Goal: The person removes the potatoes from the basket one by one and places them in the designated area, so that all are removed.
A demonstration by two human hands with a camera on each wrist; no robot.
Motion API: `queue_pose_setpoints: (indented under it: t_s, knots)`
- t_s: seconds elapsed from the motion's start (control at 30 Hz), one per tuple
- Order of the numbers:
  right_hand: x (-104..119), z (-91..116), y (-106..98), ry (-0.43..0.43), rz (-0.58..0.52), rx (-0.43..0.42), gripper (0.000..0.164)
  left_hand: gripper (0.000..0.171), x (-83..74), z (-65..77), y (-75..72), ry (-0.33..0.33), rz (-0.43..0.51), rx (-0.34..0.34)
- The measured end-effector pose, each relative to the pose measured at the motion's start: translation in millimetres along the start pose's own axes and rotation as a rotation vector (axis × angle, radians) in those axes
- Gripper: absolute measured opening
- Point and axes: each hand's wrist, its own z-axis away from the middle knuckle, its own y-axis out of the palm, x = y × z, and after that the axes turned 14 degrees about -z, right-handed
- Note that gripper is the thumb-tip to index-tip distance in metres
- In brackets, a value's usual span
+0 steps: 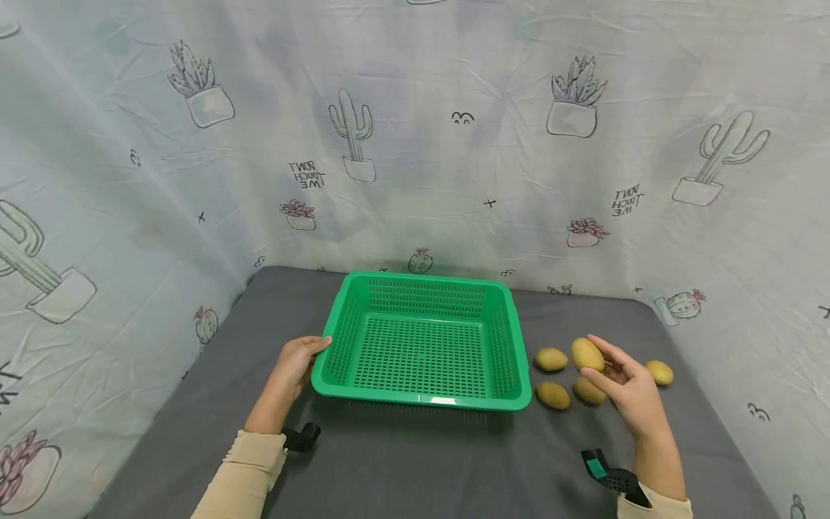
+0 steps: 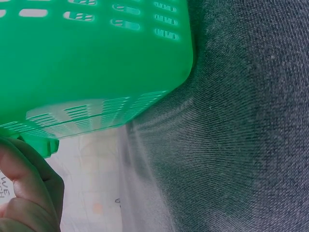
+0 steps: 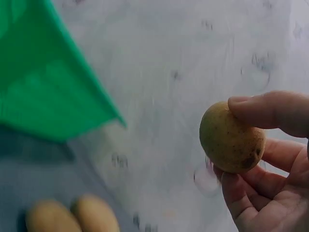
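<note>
Head view, from left to right: the left hand (image 1: 300,362) grips the left rim of the green basket (image 1: 424,339), fingers curled round its edge, on the grey table (image 1: 402,461). Right of the basket lie four loose potatoes (image 1: 552,359) in a cluster. Above them the right hand (image 1: 627,389) pinches a fifth potato (image 1: 586,354) between thumb and fingertips, lifted off the table. The right wrist view shows that potato (image 3: 231,137) held in the fingers (image 3: 270,112).
</note>
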Motion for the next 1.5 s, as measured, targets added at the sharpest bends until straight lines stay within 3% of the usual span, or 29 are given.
queue_pose_setpoints:
  t_s: [0.13, 0.4, 0.5, 0.6, 0.77, 1.07, 1.3, 1.5]
  knots:
    - [-6.3, 10.8, -19.2, 0.083, 0.056, -0.113, 0.052, 0.044, 0.0, 1.2, -0.1, -0.005, -0.012, -0.004]
    - [-22.8, 29.3, -42.7, 0.137, -0.131, -0.337, 0.054, 0.041, -0.2, 1.3, 0.6, -0.013, -0.026, -0.015]
    - [-30.9, 33.3, -51.8, 0.144, -0.061, -0.399, 0.054, 0.042, -1.0, 1.5, 0.6, -0.005, -0.03, -0.01]
    - [-36.9, 37.4, -62.5, 0.19, 0.09, -0.442, 0.054, 0.042, -0.7, 1.2, 1.6, -0.003, -0.031, -0.007]
    - [-42.0, 40.8, -78.8, 0.273, 0.223, -0.483, 0.059, 0.039, -0.8, -0.6, 3.0, -0.01, -0.014, -0.01]
    - [-56.4, 43.1, -98.2, 0.427, 0.249, -0.656, 0.063, 0.036, -1.1, -1.6, 0.7, -0.006, -0.011, -0.029]
    - [-69.5, 47.5, -107.3, 0.583, 0.358, -0.654, 0.067, 0.037, -1.8, -1.6, 0.3, -0.004, 0.016, -0.021]
    - [-75.3, 48.8, -109.6, 0.621, 0.382, -0.653, 0.068, 0.038, -1.3, -0.5, 0.7, -0.005, 0.017, -0.015]
